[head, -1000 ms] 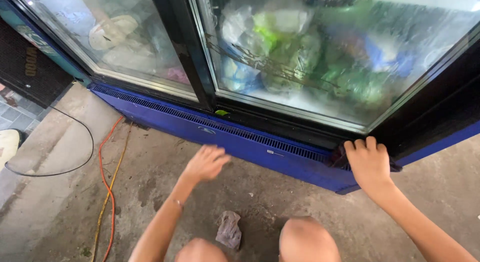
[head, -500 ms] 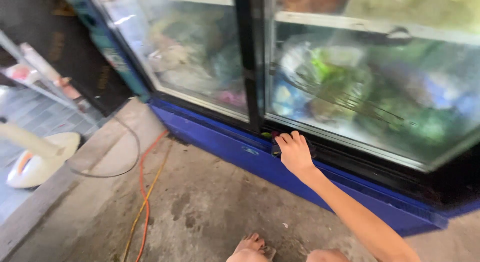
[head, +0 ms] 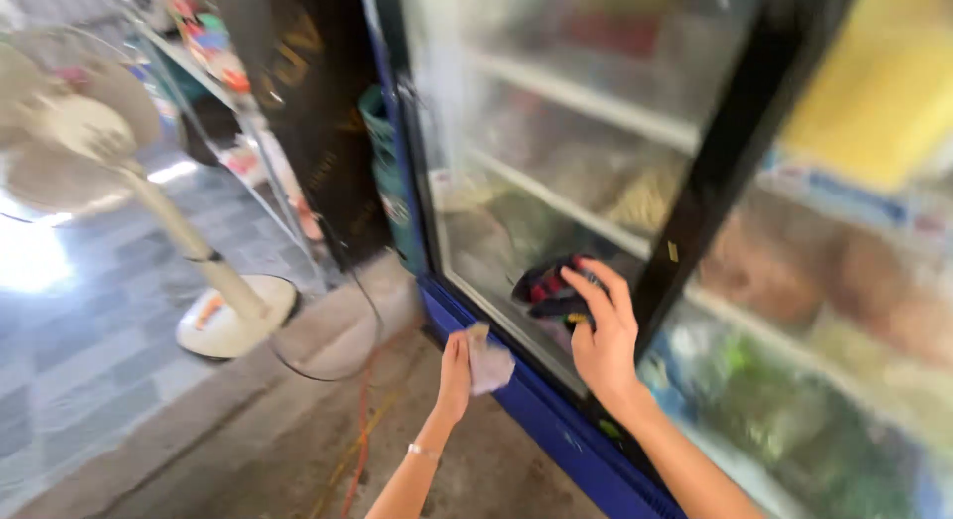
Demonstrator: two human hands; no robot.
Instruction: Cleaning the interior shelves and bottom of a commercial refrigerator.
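Head view: left hand (head: pixel 455 372) grips a pale cloth (head: pixel 488 363) beside the fridge's left glass door (head: pixel 516 182). Right hand (head: pixel 603 332), fingers spread open, lies flat on that glass (contents blurred). Risk, as judged: pressing hard could strain the pane.

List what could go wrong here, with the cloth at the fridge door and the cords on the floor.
1. The right hand presses on the glass door by its black frame; if the door slides, fingers could be pinched.
2. The left hand holds a small cloth low by the blue base; it may slip out.
3. An orange cord and a black cable cross the concrete floor nearby, a possible trip hazard near the standing fan.
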